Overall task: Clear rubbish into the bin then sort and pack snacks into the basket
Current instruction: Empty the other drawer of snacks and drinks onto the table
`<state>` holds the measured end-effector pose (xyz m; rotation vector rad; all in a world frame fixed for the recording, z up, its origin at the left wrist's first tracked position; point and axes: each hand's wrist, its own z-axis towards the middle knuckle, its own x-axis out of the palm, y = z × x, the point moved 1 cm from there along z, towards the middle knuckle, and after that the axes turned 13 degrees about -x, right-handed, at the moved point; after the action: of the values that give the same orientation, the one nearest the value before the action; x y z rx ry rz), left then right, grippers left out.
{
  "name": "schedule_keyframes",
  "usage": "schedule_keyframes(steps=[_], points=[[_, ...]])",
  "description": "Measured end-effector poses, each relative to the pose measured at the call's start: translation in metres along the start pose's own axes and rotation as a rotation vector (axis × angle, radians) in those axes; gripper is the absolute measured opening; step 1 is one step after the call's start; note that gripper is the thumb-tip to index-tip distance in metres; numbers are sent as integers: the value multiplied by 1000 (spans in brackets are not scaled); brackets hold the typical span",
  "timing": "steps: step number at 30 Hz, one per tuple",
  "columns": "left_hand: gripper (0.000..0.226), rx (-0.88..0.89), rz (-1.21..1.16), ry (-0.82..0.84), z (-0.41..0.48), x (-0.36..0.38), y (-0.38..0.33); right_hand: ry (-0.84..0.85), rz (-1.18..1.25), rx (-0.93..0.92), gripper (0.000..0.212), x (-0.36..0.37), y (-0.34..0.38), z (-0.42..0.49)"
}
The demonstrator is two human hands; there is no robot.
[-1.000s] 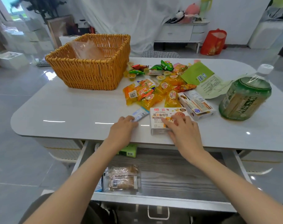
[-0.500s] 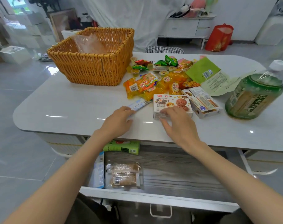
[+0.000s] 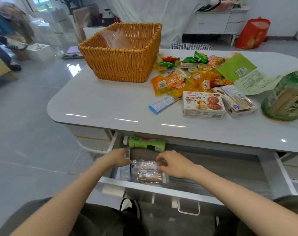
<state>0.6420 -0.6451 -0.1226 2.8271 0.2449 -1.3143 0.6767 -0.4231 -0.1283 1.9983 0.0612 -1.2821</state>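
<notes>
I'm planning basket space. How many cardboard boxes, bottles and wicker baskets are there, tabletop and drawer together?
Cardboard boxes: 2 (cookie box, white box beside it)
Bottles: 2 (large green bottle on the table, small green bottle in the drawer)
Wicker baskets: 1 (basket)
Total: 5

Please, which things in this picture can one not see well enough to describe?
Head view, all items.
- Bottom of the wicker basket: hidden by its front wall and a plastic bag.
- Large green bottle: cut off by the right edge.
- Left hand and right hand over the clear snack packs: fingertips hidden by the hands themselves, grip unclear.
- Back of the drawer: hidden under the tabletop.
</notes>
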Motion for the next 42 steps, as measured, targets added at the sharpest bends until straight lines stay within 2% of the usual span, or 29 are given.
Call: schedule_keyframes(steps=[5,8,11,14,15,18,19,21,26,30,33,37,42], points=[[80,-174,-138,46,37,30,-1,70,53,118,57,35,-21,22],[88,-249,-188,9,45,38,-6,94,14,202,69,50,-30,28],[99,-301,-215,-36,53,48,-8,89,45,283,68,60,-37,31],[112,-340,-340,65,59,51,-5,63,129,323,64,60,-42,32],[105,-325,-378,94,60,50,-4,53,161,326,65,57,-42,31],[37,-182,-360,86,54,47,-4,27,236,307,59,45,-40,26],[23,-115,-310,82,49,45,-6,15,251,296,54,41,-39,23],[10,14,-235,50,40,38,-11,-20,269,270,47,32,-39,17],[19,226,-210,-48,20,9,-23,-116,245,184,40,4,-38,1],[24,328,-118,82,14,1,-29,-174,250,135,41,-13,-28,-6],[37,371,-60,148,12,4,-32,-192,280,130,43,-16,-23,-8],[52,372,-56,156,13,14,-31,-176,379,122,45,-6,-15,-1],[44,353,-45,106,18,12,-17,-98,388,66,41,0,-11,17]])
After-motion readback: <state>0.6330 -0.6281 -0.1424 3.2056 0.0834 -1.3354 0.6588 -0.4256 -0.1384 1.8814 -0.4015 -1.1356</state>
